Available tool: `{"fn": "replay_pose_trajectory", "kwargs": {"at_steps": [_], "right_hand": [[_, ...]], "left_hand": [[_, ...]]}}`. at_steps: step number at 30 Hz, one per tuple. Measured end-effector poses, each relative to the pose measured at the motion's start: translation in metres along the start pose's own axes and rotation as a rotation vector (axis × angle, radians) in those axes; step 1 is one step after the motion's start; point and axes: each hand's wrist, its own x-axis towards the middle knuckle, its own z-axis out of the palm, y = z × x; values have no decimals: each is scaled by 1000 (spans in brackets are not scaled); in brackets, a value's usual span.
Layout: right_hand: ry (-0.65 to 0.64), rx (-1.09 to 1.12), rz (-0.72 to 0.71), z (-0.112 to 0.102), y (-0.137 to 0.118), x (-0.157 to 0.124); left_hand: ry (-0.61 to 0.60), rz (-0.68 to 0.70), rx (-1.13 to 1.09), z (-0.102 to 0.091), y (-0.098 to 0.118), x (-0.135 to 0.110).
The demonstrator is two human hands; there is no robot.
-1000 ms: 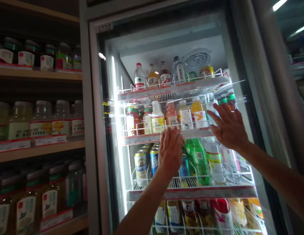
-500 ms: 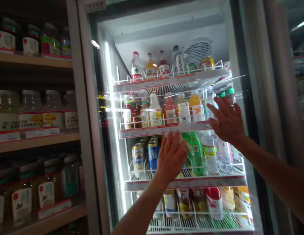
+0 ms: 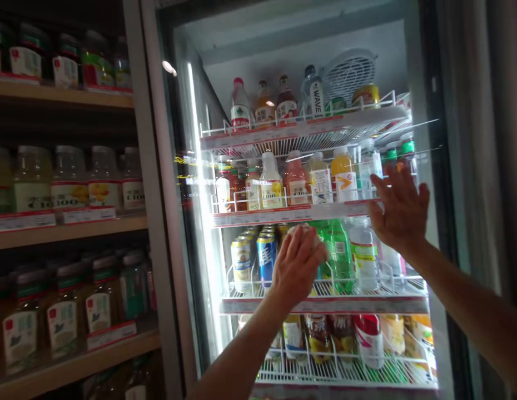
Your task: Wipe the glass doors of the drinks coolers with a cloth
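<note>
My left hand [image 3: 298,264] presses a crumpled whitish cloth [image 3: 304,229] against the glass door of a lit drinks cooler; most of the cloth lies hidden under the fingers. Behind that hand, through the glass, are blue cans [image 3: 266,258] and green bottles [image 3: 338,253]. My right hand [image 3: 402,211] is open, fingers spread, at the glass to the right. It holds nothing and overlaps the shelf edge and bottles with green caps [image 3: 407,145]. Whether its palm touches the glass I cannot tell.
Inside the cooler, wire shelves [image 3: 325,305] carry several rows of bottles and cans. A round fan grille [image 3: 351,69] is at the back top. Left of the grey door frame [image 3: 152,183], wooden shelves [image 3: 75,230] hold bottled drinks with price labels.
The whole scene has shifted somewhat to the right as my head turned. Both hands stay over nearly the same parts of the door, the left still on the cloth.
</note>
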Motion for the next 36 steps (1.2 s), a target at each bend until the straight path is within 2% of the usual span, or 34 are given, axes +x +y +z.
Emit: {"fn": "replay_pose_trajectory", "kwargs": {"at_steps": [2,3,6,8,10,14,16,18,21,23,25,28,30,32,33,36], "right_hand": [[3,6,-8,-1,2,0],[-2,7,-7,-2,2,0],[5,10,11,-2,2,-1],[9,16,20,-1,1,-2],[16,25,24,0,1,-3],[21,25,19,1,4,-4],[19,24,11,0,5,-4],[13,19,8,0,4,-4],[4,8,23,-1,2,-5],[0,1,33,-2,0,-6],[-15,3,41,-3,-1,-6],[-43,5,59,-5,0,-6],[-32,3,40,-5,2,-6],[10,5,3,-4,5,-8],[26,7,-9,-3,6,-9],[40,9,5,-1,6,-11]], "left_hand": [[4,31,27,-5,-9,-9],[47,-34,65,-12,-25,-15],[213,-422,188,-38,-84,-28],[295,-579,224,-47,-103,-28],[292,-546,205,-42,-91,-22],[126,-204,92,-13,-27,-8],[52,-82,67,-9,-17,-9],[56,-94,90,-17,-34,-15],[221,-375,179,-35,-82,-21],[318,-529,210,-38,-96,-19],[318,-502,186,-31,-82,-12],[153,-215,76,-12,-30,-5],[23,-14,14,-6,-8,-9],[-3,23,22,-13,-13,-23],[29,-36,53,-19,-25,-31],[203,-380,182,-42,-73,-54]]}}
